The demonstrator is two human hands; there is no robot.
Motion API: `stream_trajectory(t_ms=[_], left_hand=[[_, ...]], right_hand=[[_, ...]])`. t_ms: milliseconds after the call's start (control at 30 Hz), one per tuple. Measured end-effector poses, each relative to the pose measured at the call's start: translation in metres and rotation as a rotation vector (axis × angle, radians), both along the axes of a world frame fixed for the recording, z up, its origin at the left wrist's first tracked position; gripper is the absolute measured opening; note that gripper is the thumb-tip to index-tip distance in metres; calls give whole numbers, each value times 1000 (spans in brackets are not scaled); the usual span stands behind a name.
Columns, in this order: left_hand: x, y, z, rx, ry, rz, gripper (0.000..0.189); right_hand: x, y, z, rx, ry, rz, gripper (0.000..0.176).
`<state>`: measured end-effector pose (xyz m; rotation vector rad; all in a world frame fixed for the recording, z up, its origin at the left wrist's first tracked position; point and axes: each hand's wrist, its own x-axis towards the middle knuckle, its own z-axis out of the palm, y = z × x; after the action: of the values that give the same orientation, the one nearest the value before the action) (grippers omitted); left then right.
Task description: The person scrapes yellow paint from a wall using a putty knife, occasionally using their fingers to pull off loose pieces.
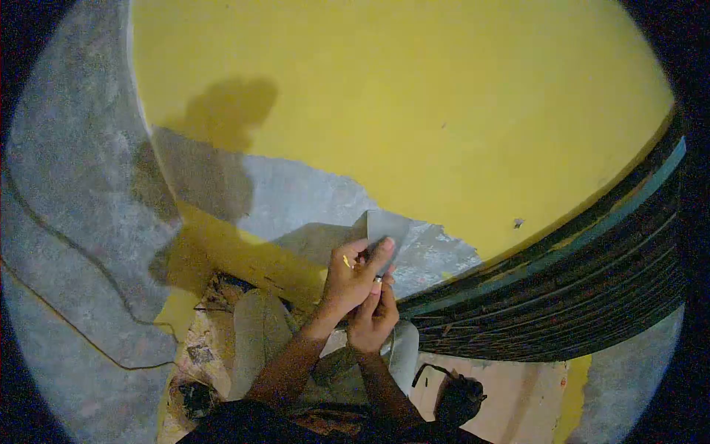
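A flat grey blade, like a scraper (383, 230), stands in front of a patch of bare grey surface (296, 194) at the lower edge of a yellow painted area (414, 96). My left hand (355, 277) is closed on the scraper, its thumb lying across the blade's face. Just below, my right hand (374, 320) has its fingers wrapped round the scraper's lower end, close against my left hand. The handle is mostly hidden by my fingers.
A dark ribbed band with a blue-green edge (547, 229) curves along the right. Cables (96, 338) run over the grey surface at left. A dark object with a strap (460, 399) lies at lower right, and another dark item (197, 398) at lower left.
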<state>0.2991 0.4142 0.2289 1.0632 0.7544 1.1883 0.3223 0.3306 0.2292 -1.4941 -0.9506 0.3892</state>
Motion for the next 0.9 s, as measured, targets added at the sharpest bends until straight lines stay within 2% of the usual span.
stream_trajectory(t_ms=[133, 200, 300, 333, 367, 400, 467, 500, 567, 633, 700, 767, 833, 900], left_hand=[[-5, 6, 16, 100, -22, 34, 36], [-10, 5, 21, -110, -103, -124, 24], [-9, 7, 17, -99, 46, -109, 27], [-7, 7, 20, -105, 47, -109, 27], [-7, 8, 42, -20, -87, 15, 34], [-9, 8, 60, 61, -217, 135, 41], [-18, 17, 85, 3, -291, 64, 40], [-24, 19, 92, -38, -374, 8, 40], [-29, 14, 87, -39, -320, -29, 38], [-26, 6, 63, -65, -238, 68, 35], [-27, -2, 48, -43, -187, 69, 33], [-24, -10, 34, 118, -14, 152, 33], [-17, -17, 24, 168, -14, 132, 32], [-19, -23, 35, 206, 6, 32, 34]], right_hand=[[4, 7, -6, -11, 17, -26, 41], [5, 6, -7, -36, 5, -9, 41], [7, 7, 5, 11, 0, 21, 40], [8, 7, 12, 16, -130, -4, 40], [10, 7, 22, 18, -262, -30, 40], [14, 11, 43, 6, -259, -36, 40], [20, 21, 85, -85, -332, 131, 40], [20, 18, 86, -81, -333, 125, 40], [22, 21, 83, -80, -426, 141, 39], [15, 14, 62, -66, -428, 116, 32], [14, 6, 31, -64, -54, 151, 28], [5, -4, 13, -9, -13, 100, 27], [0, -6, 4, 43, 27, 42, 27], [-4, -5, 1, 161, 102, 43, 28]])
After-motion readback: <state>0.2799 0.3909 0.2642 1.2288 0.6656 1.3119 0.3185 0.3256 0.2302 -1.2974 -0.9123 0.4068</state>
